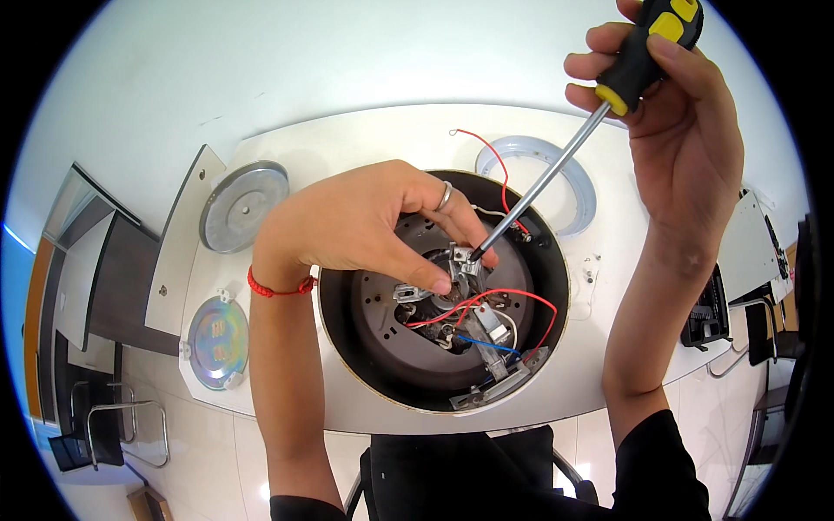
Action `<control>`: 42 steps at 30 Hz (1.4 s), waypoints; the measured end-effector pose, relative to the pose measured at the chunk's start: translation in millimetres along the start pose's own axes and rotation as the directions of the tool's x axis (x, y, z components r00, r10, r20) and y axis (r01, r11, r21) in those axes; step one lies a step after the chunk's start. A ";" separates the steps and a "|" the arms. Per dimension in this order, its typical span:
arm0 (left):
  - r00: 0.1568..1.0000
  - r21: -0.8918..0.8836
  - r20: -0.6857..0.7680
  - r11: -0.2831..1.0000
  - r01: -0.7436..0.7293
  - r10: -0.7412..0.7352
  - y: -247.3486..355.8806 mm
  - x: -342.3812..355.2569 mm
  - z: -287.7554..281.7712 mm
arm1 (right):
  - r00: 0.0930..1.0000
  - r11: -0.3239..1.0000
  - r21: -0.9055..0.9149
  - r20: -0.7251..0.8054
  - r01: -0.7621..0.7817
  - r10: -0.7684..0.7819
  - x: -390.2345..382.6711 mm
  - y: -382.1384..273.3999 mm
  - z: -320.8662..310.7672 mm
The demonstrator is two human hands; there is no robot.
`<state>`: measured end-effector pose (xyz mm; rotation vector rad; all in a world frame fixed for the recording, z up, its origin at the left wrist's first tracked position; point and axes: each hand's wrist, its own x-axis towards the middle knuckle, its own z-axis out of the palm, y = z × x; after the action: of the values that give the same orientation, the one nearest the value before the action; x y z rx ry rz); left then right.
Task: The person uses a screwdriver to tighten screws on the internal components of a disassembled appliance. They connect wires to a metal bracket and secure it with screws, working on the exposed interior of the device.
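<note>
A round dark metal housing (365, 347), open at the top, holds metal brackets with red, blue and white wires. My left hand (382, 226), with a ring and a red cord bracelet, reaches over it, thumb and fingers closed on a small metal bracket (460, 258) at its centre. My right hand (673, 139) grips a long black-and-yellow screwdriver (560, 165) at upper right, its tip at that bracket near my left fingertips. The screw head, if any, is too small to make out.
The white table (295, 139) also carries a grey round lid (228, 204), an iridescent metal disc (215, 339), a pale ring (578, 191), small loose parts and, at right, a black tool case (705, 313). Chairs (126, 434) stand beside it; a white wall is behind.
</note>
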<state>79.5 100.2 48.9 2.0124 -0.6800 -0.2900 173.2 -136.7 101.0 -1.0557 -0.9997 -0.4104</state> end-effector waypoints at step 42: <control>1.000 0.009 0.007 1.000 -0.007 0.007 -0.5 0.0 -0.8 | 0.997 0.993 0.082 0.004 -0.081 0.081 1.0 -3.2 0.3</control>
<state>80.1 101.0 48.9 2.0182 -0.6934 -0.2898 171.4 -137.8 103.6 -1.0188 -0.9632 -0.3001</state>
